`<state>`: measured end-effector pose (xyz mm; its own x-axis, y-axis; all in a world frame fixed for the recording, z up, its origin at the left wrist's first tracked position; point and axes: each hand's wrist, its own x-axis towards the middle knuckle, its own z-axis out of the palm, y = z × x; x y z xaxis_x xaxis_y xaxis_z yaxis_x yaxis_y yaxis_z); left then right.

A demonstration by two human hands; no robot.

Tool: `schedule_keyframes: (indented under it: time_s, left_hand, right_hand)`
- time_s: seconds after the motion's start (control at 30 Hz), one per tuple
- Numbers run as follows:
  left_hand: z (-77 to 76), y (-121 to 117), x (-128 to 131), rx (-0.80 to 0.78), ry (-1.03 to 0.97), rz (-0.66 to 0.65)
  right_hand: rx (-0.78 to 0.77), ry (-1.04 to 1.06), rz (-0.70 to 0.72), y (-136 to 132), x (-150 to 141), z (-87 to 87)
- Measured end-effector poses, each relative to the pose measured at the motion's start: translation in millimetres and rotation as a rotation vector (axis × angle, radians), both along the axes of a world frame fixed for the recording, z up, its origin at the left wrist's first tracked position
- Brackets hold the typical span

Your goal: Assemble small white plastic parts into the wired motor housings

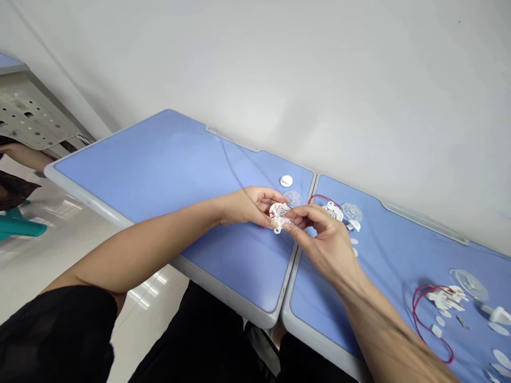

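White plastic disc part (279,214), roundish with no clear long axis, sits above the blue tabletop (167,154), pinched from opposite sides by the nearly closed fingers of the left hand (249,206) and right hand (321,239).

Nothing is legible from here: no words, numbers or marks can be read on the white plastic parts (279,214) or blue desks (159,170).

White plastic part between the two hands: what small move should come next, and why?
Probably the right hand should turn the white plastic part slightly while the left hand steadies it. The right hand's fingertips cover much of the part's face, so a small turn would likely show more of it to the head view.
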<state>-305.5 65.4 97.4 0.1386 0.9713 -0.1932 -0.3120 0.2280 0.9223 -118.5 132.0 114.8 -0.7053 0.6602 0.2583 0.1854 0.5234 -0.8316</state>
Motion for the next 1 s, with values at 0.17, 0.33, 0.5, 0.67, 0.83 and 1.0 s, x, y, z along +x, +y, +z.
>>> schedule_keyframes:
  time_s: [0.17, 0.33, 0.5, 0.67, 0.83, 1.0]
  left_hand:
    - [1.9, -0.7, -0.3, 0.022, 0.02, -0.005]
    - [2.1, -0.1, -0.4, 0.023, 0.025, 0.004]
    - [0.5, 0.4, -1.2, 0.03, 0.018, -0.005]
    - [1.7, 0.0, -1.1, 0.028, 0.024, -0.008]
    - [1.8, -0.1, -1.4, 0.035, 0.039, -0.015]
    - [-0.7, 0.5, -2.0, 0.041, 0.042, -0.004]
  right_hand:
    - [0.035, -0.004, -0.01, -0.9, -0.8, 0.7]
    - [0.037, 0.009, -0.008, -0.8, -1.9, -0.1]
    - [0.038, 0.012, -0.012, -0.6, -2.2, -1.4]
    - [0.055, 0.018, -0.016, -0.7, -1.9, -2.0]
    - [0.052, 0.019, -0.015, -0.1, -2.2, -1.4]
    - [0.046, 0.014, -0.01, -0.3, -2.9, -1.3]
